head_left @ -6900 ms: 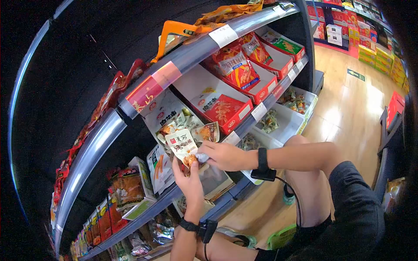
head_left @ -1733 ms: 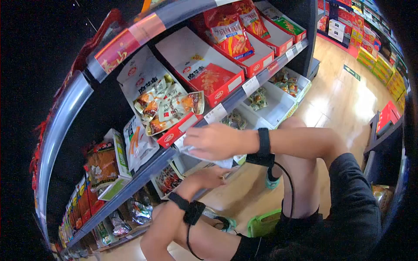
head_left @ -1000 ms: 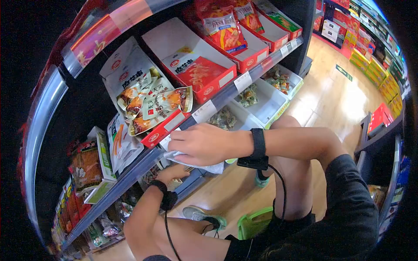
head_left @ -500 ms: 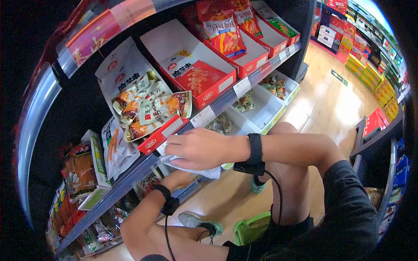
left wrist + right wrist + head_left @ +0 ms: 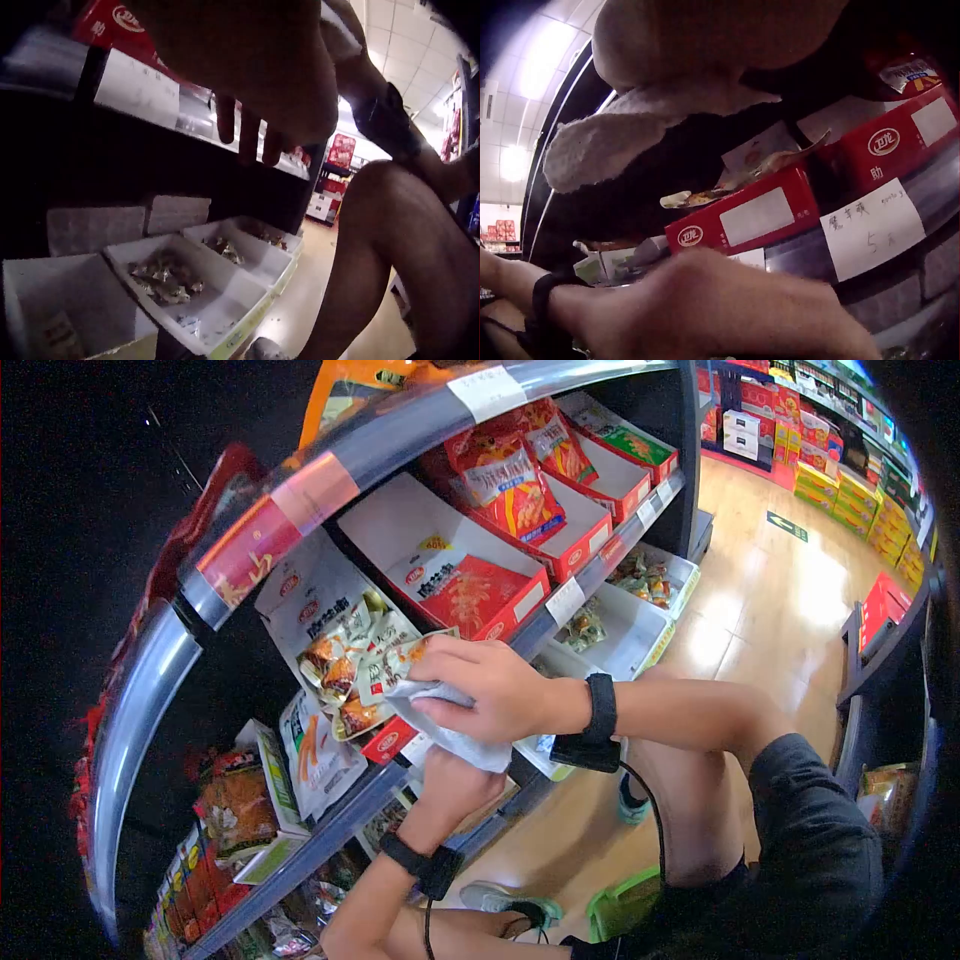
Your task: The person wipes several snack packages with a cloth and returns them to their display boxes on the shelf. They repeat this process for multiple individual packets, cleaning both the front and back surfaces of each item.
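Observation:
My right hand [image 5: 490, 685] grips a crumpled white cloth [image 5: 470, 740] just above the shelf's front edge, in the head view. The cloth hangs down toward my left hand [image 5: 455, 788], which is low in front of the same edge. In the left wrist view, several fingers [image 5: 251, 135] of the left hand hang loosely, holding nothing. Behind the cloth, white snack pouches [image 5: 345, 670] lie in an open box with a red front [image 5: 390, 740]; my right hand overlaps part of them. The right wrist view shows the cloth [image 5: 607, 142] bunched below the right hand.
Beside this box stands another open red snack box [image 5: 520, 600], with bagged snacks [image 5: 515, 480] farther along. A price-tagged shelf rail [image 5: 565, 600] runs in front. White bins [image 5: 635, 625] stand below. A green basket [image 5: 620, 905] is near the feet.
The pouch my left hand held earlier is out of that hand. My right hand has lifted the cloth off the shelf edge since half a second ago. My left hand has come up beneath it.

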Demonstrator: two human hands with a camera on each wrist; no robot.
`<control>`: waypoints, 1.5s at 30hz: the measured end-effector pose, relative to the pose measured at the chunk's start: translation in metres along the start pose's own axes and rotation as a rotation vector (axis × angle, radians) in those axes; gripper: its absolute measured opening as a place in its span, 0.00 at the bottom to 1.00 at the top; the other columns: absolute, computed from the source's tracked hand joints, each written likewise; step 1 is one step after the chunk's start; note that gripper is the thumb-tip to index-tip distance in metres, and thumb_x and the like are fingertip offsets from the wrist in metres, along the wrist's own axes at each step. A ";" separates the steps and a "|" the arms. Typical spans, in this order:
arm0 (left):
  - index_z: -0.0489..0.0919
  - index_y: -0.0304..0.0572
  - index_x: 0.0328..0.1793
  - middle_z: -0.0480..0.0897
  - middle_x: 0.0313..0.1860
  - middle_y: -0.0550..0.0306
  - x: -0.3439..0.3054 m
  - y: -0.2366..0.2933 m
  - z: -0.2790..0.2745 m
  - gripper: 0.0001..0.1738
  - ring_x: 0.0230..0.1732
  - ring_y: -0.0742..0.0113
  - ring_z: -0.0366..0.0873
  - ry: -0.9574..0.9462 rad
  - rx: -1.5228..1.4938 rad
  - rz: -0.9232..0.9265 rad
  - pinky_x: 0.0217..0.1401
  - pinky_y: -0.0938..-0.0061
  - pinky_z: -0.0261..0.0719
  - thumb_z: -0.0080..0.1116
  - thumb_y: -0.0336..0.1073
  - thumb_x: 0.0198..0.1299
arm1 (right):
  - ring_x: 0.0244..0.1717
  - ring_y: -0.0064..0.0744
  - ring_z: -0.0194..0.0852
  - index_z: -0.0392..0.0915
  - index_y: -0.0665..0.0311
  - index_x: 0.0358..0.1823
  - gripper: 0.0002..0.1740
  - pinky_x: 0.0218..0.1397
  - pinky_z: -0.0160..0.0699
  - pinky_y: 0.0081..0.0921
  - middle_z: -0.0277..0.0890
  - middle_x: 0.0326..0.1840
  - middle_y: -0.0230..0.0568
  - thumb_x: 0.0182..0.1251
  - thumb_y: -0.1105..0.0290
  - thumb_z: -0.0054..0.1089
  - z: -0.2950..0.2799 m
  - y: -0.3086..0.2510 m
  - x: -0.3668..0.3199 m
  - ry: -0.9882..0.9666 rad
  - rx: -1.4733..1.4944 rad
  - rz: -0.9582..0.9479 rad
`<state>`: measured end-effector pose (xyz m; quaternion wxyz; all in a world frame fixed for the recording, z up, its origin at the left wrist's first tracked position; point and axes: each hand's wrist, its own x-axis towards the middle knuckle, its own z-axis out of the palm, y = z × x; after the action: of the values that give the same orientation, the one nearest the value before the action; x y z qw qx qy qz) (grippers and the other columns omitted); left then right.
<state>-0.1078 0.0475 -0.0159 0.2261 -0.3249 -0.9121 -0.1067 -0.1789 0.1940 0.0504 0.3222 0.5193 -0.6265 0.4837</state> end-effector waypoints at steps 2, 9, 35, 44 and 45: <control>0.79 0.35 0.52 0.80 0.47 0.41 -0.004 -0.008 -0.014 0.23 0.52 0.46 0.78 0.210 0.037 0.025 0.54 0.51 0.73 0.61 0.34 0.46 | 0.34 0.45 0.76 0.75 0.66 0.43 0.14 0.34 0.77 0.32 0.74 0.38 0.43 0.55 0.74 0.66 -0.007 0.000 0.003 0.073 0.020 -0.018; 0.72 0.34 0.58 0.72 0.61 0.44 0.009 -0.022 -0.031 0.29 0.59 0.47 0.71 0.203 0.484 -0.242 0.62 0.51 0.64 0.62 0.38 0.50 | 0.36 0.45 0.76 0.75 0.69 0.44 0.13 0.37 0.76 0.31 0.72 0.36 0.43 0.58 0.74 0.64 -0.013 0.005 0.007 0.099 -0.021 0.056; 0.80 0.42 0.54 0.75 0.61 0.51 0.023 -0.043 -0.025 0.19 0.58 0.52 0.70 0.200 0.538 -0.241 0.62 0.53 0.62 0.59 0.40 0.57 | 0.43 0.57 0.75 0.73 0.69 0.38 0.12 0.48 0.74 0.47 0.75 0.37 0.54 0.59 0.67 0.58 0.019 0.049 -0.003 0.123 -0.220 0.397; 0.68 0.37 0.64 0.69 0.66 0.48 0.016 -0.049 -0.025 0.36 0.67 0.48 0.64 0.420 0.437 -0.217 0.69 0.53 0.55 0.66 0.38 0.48 | 0.37 0.51 0.77 0.74 0.71 0.43 0.13 0.40 0.76 0.37 0.75 0.35 0.51 0.62 0.70 0.61 -0.004 0.011 0.002 0.143 0.096 0.279; 0.67 0.37 0.64 0.68 0.66 0.47 0.015 -0.051 -0.023 0.37 0.66 0.48 0.64 0.474 0.423 -0.190 0.69 0.53 0.56 0.67 0.38 0.48 | 0.35 0.45 0.77 0.75 0.71 0.43 0.12 0.38 0.76 0.34 0.74 0.34 0.49 0.62 0.70 0.61 -0.006 0.008 0.002 0.147 0.120 0.259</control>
<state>-0.1430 0.0082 0.0094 0.4835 -0.1504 -0.8623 -0.0080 -0.1875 0.1984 0.0518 0.2707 0.4155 -0.6330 0.5944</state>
